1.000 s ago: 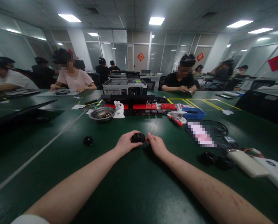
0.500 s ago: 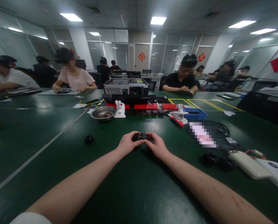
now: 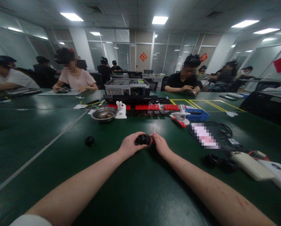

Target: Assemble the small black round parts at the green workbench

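A short, cylindrical black ribbed plastic fitting (image 3: pixel 143 139) is held just above the green table, near the middle. My left hand (image 3: pixel 130 145) wraps around its left side, fingers behind and thumb in front. Close against its right end is my right hand (image 3: pixel 161 145), its fingertips drawn together; whether they grip the fitting or a small part is hidden. A separate round black piece (image 3: pixel 89 141) lies on the table to the left. Two black ring-shaped pieces, one of them the nearer ring (image 3: pixel 212 160), lie to the right.
Beyond my hands stand a metal bowl (image 3: pixel 96 118) of small parts, a white clamp (image 3: pixel 121 110), a red-handled tool (image 3: pixel 179 122), a blue tray (image 3: pixel 198 116) and an open computer case (image 3: pixel 128 89). Cables and a cream-coloured block (image 3: pixel 252 166) lie right. Co-workers sit across the table.
My right fingers have slid off the fitting's side toward its right end, and the thumb has lifted. More of the fitting shows. My left hand keeps its hold.
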`<act>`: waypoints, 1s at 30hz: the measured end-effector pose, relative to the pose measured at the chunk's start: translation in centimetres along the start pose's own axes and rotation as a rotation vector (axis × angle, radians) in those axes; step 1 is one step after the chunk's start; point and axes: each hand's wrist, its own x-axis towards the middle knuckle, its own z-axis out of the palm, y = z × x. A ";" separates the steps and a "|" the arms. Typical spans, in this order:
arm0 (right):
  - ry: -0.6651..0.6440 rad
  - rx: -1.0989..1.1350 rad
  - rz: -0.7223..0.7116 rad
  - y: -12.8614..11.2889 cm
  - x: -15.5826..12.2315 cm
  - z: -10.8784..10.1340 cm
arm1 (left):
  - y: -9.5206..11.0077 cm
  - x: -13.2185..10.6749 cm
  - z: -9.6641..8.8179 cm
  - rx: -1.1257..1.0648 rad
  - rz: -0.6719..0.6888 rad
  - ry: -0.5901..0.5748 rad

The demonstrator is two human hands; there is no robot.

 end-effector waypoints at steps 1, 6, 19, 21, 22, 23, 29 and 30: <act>-0.046 -0.018 0.015 -0.1 -0.1 0.0 | 0.0 0.0 0.0 0.016 0.012 0.013; -0.119 -0.173 -0.021 -1.1 -0.9 0.2 | 0.0 0.1 -0.2 0.003 0.009 0.001; -0.073 -0.473 -0.467 -1.6 -1.4 -0.9 | -1.0 0.6 0.9 -0.599 -0.276 -0.106; -0.073 -0.371 -0.407 -1.5 -1.2 -1.0 | -0.9 0.4 0.6 -0.441 -0.200 -0.053; -0.060 -0.302 -0.359 -1.4 -1.1 -0.9 | -0.8 0.4 0.4 -0.330 -0.152 -0.037; -0.038 -0.241 -0.307 -1.2 -1.0 -0.9 | -0.7 0.3 0.2 -0.217 -0.106 -0.034; -0.054 -0.298 -0.094 -0.9 -0.7 -0.4 | -0.1 -0.1 -0.2 0.109 0.054 -0.048; -0.088 -0.309 -0.073 -0.9 -0.8 -0.3 | 0.0 -0.2 -0.1 0.120 0.056 -0.045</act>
